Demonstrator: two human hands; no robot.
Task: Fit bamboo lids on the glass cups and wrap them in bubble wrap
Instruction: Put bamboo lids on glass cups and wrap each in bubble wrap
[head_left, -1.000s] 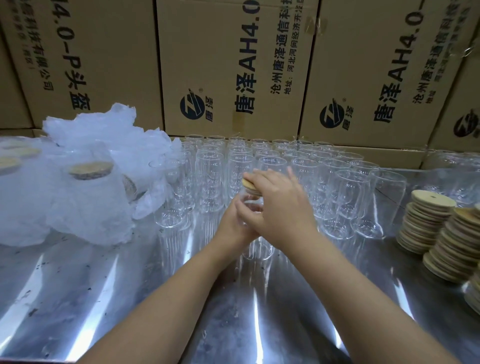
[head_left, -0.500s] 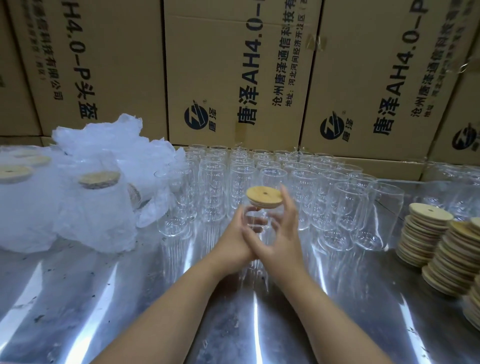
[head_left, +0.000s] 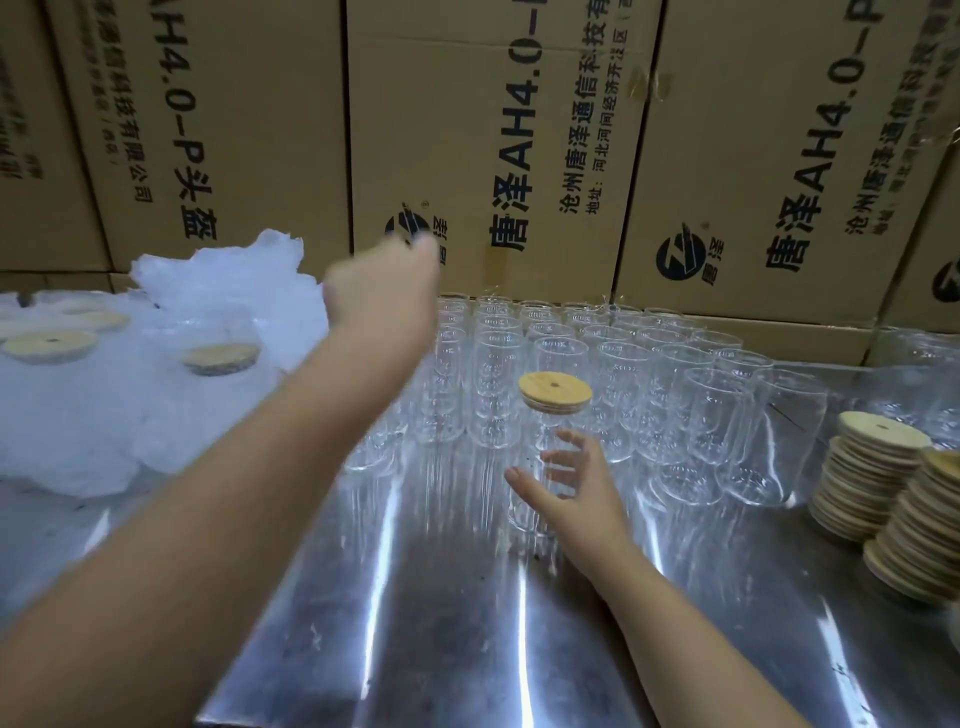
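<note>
Room lies open on the bare shiny counter (head_left: 441, 597) at 6 o'clock of the hands. Empty glasses (head_left: 675, 405) crowd 12 to 2 o'clock, lid stacks (head_left: 872, 483) sit at 3 o'clock and bubble wrap (head_left: 223, 291) at 10 o'clock. The clear glass cup (head_left: 527, 519) stands upright mid-counter, its bamboo lid (head_left: 555, 391) seated flat. Right hand (head_left: 571, 486) spreads loosely about it, fingers straight, gripping nothing. Left hand (head_left: 382, 291) is raised at 11 o'clock, too blurred to read its fingers.

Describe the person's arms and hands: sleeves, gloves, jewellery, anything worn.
The left forearm and right forearm are bare, with no sleeve edge in view. The left hand and right hand wear no gloves. No ring, watch or band shows, though the left hand is motion-blurred.
</note>
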